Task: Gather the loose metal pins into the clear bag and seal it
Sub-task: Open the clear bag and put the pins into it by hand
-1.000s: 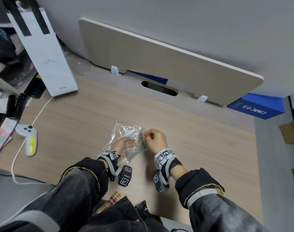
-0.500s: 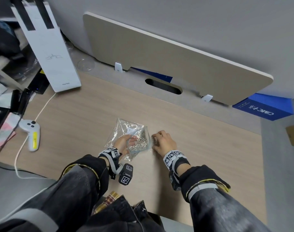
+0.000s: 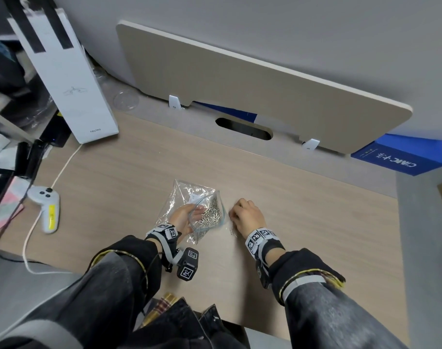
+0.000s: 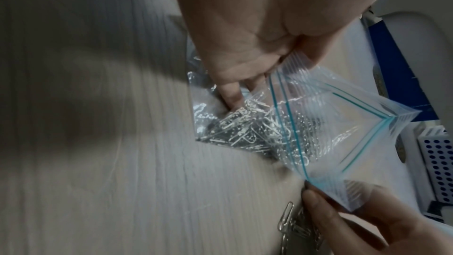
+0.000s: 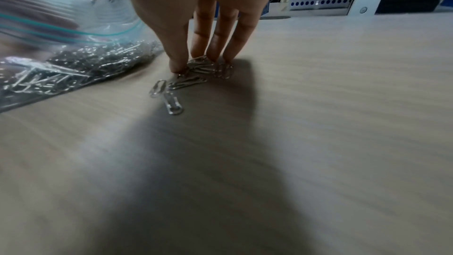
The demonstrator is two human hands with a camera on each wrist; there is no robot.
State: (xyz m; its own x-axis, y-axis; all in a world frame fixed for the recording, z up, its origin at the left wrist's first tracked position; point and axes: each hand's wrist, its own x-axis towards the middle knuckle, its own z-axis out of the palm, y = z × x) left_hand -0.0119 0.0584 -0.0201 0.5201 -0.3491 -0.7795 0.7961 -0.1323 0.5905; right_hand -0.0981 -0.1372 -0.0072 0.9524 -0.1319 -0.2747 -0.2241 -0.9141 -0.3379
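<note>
The clear zip bag [image 3: 189, 197] with a blue seal strip lies on the wooden desk [image 3: 315, 222], its mouth open toward the right. A heap of metal pins [image 3: 211, 214] fills it. My left hand [image 3: 182, 217] pinches the bag's rim [image 4: 289, 77] and holds the mouth apart. Just right of the bag, my right hand [image 3: 245, 215] is down on the desk. Its thumb and fingertips [image 5: 176, 65] close around a small cluster of loose pins [image 5: 191, 79]. Two more loose pins [image 5: 169, 96] lie nearer my wrist. Through the left wrist view the loose pins [image 4: 289, 218] show beside the bag corner [image 4: 331, 123].
A white game controller [image 3: 47, 210] on a cable lies at the desk's left edge. A tall white box [image 3: 66, 79] stands at the back left. A beige panel [image 3: 240, 84] leans along the back, with a blue box [image 3: 396, 157] at its right.
My right hand has left the bag's mouth and dropped to the desk just right of it, onto the loose pins. The left hand still holds the bag open.
</note>
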